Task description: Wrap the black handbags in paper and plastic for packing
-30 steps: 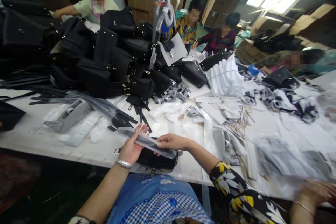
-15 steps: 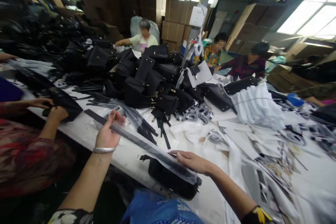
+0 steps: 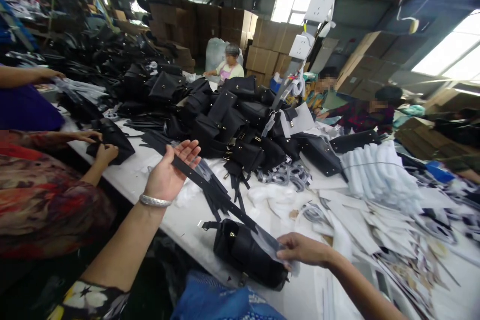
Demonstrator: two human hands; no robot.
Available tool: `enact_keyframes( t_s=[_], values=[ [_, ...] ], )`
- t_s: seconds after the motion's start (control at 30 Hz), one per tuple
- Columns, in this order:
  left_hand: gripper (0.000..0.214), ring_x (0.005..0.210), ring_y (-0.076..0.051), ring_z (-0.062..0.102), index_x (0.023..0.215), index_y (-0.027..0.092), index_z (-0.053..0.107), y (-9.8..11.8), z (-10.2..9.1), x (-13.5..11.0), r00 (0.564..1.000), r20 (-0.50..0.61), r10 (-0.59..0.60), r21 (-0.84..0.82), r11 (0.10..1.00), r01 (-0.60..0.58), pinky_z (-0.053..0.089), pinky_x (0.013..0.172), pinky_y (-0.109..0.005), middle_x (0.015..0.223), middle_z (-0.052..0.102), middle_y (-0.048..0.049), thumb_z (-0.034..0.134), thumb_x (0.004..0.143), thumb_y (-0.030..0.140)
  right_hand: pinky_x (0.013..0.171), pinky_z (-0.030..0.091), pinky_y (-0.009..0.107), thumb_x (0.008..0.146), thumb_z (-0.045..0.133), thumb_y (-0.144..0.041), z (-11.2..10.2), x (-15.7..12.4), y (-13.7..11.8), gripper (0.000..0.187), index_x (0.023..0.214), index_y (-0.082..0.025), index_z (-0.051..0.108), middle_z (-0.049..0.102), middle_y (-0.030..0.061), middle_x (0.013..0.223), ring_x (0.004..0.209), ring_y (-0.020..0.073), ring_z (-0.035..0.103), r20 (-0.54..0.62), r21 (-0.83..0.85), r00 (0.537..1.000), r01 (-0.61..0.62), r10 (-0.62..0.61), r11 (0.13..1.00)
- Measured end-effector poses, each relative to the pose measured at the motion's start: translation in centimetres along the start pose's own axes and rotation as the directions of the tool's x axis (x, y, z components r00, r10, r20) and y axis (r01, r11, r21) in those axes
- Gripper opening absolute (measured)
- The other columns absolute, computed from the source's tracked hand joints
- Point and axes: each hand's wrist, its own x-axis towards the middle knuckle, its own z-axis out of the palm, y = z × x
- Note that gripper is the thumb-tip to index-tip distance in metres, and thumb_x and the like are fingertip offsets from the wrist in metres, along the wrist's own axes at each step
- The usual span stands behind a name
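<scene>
A long black strap (image 3: 210, 185) with small metal studs runs slantwise between my two hands, above the table. My left hand (image 3: 168, 172) is palm up and open, fingers stretched out, with the strap lying across it beside the thumb. My right hand (image 3: 300, 250) is closed in a pinch on a clear plastic sleeve (image 3: 267, 239) at the strap's near end. Part of the sleeve hangs below my fingers. Beneath that end, a small black handbag (image 3: 243, 255) with gold-coloured fittings lies on the white table (image 3: 187, 232). A short buckled strap sticks out at the bag's left.
Black bags (image 3: 225, 120) are heaped mid-table, with loose black straps (image 3: 213, 195) before them. White padding (image 3: 375, 165) and paper scraps (image 3: 397, 225) lie to the right. At left, a co-worker's hands (image 3: 105, 152) handle a black bag. A post with sockets (image 3: 302, 46) rises behind the heap.
The clear sleeve has slid down toward the strap's near end with my right hand, baring the studded black strap. My left hand's fingers have straightened. The camera view has shifted.
</scene>
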Motion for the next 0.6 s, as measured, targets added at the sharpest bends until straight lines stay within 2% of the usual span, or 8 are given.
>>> enact_keyframes(
  t_s=[0.07, 0.13, 0.2, 0.27, 0.37, 0.5, 0.53, 0.6],
  values=[
    [0.044, 0.108, -0.018, 0.066, 0.104, 0.016, 0.067, -2.0, 0.6, -1.2, 0.996, 0.032, -0.084, 0.002, 0.996, 0.084, 0.053, 0.092, -0.034, 0.122, 0.068, -0.0079, 0.031, 0.102, 0.042, 0.078, 0.052, 0.033, 0.074, 0.071, -0.061, -0.6, -1.6, 1.1, 0.050, 0.093, -0.014, 0.071, 0.071, 0.0046, 0.084, 0.081, 0.0224, 0.066, -0.014, -0.124, 1.000, -0.010, 0.008, 0.992],
    [0.043, 0.110, -0.020, 0.065, 0.108, 0.017, 0.066, -4.1, 2.1, -2.5, 0.985, 0.113, -0.129, 0.024, 0.992, 0.127, 0.050, 0.097, -0.035, 0.122, 0.068, -0.0090, 0.035, 0.100, 0.046, 0.100, 0.045, 0.042, 0.077, 0.071, -0.056, -0.1, -1.5, -1.0, 0.058, 0.119, -0.018, 0.066, 0.069, 0.0091, 0.116, 0.112, 0.0301, 0.061, -0.137, -0.228, 0.983, 0.091, -0.124, 0.970],
    [0.046, 0.115, -0.022, 0.063, 0.110, 0.016, 0.066, -5.7, 3.9, -3.7, 0.969, 0.218, -0.117, 0.065, 0.992, 0.105, 0.044, 0.105, -0.037, 0.121, 0.069, -0.0113, 0.037, 0.099, 0.050, 0.113, 0.031, 0.048, 0.086, 0.061, -0.055, 1.3, 0.0, -5.2, 0.059, 0.135, -0.021, 0.056, 0.058, 0.0111, 0.136, 0.130, 0.0317, 0.048, -0.341, -0.260, 0.879, 0.254, -0.334, 0.932],
    [0.048, 0.122, -0.024, 0.058, 0.115, 0.015, 0.065, -6.6, 5.3, -4.6, 0.943, 0.322, -0.085, 0.132, 0.990, 0.044, 0.038, 0.110, -0.039, 0.122, 0.068, -0.0129, 0.037, 0.099, 0.052, 0.112, 0.032, 0.047, 0.095, 0.050, -0.050, 3.0, 2.0, -9.7, 0.053, 0.141, -0.024, 0.049, 0.058, 0.0093, 0.136, 0.128, 0.0266, 0.050, -0.339, -0.220, 0.804, 0.437, -0.488, 0.872],
    [0.051, 0.130, -0.026, 0.052, 0.119, 0.016, 0.063, -6.9, 5.9, -5.1, 0.908, 0.412, -0.078, 0.204, 0.979, -0.009, 0.035, 0.112, -0.040, 0.127, 0.066, -0.0131, 0.033, 0.099, 0.052, 0.092, 0.049, 0.040, 0.096, 0.050, -0.047, 5.0, 4.7, -14.1, 0.042, 0.129, -0.022, 0.055, 0.069, 0.0063, 0.106, 0.098, 0.0203, 0.064, -0.279, -0.070, 0.786, 0.556, -0.552, 0.828],
    [0.055, 0.130, -0.027, 0.052, 0.120, 0.016, 0.062, -7.2, 4.0, -5.2, 0.912, 0.391, -0.120, 0.218, 0.975, 0.035, 0.038, 0.110, -0.041, 0.131, 0.063, -0.0140, 0.030, 0.099, 0.055, 0.084, 0.049, 0.033, 0.086, 0.067, -0.044, 6.0, 6.5, -15.0, 0.024, 0.088, -0.019, 0.066, 0.063, 0.0037, 0.092, 0.088, 0.0174, 0.058, -0.363, -0.218, 0.723, 0.547, -0.588, 0.808],
    [0.059, 0.131, -0.027, 0.051, 0.124, 0.017, 0.060, -7.4, 3.0, -5.0, 0.920, 0.378, -0.108, 0.247, 0.969, 0.012, 0.038, 0.110, -0.041, 0.134, 0.061, -0.0143, 0.030, 0.097, 0.060, 0.084, 0.048, 0.033, 0.086, 0.068, -0.043, 5.9, 6.7, -14.8, 0.024, 0.083, -0.019, 0.065, 0.062, 0.0037, 0.093, 0.088, 0.0170, 0.057, -0.351, -0.199, 0.729, 0.555, -0.587, 0.808],
    [0.072, 0.135, -0.028, 0.046, 0.133, 0.020, 0.054, -8.2, 0.1, -4.4, 0.946, 0.321, -0.052, 0.337, 0.939, -0.063, 0.036, 0.111, -0.041, 0.143, 0.054, -0.0136, 0.029, 0.090, 0.072, 0.078, 0.049, 0.031, 0.091, 0.061, -0.044, 5.7, 6.6, -14.4, 0.024, 0.086, -0.020, 0.061, 0.061, 0.0029, 0.090, 0.082, 0.0148, 0.058, -0.278, 0.027, 0.785, 0.582, -0.553, 0.813]
  ],
)
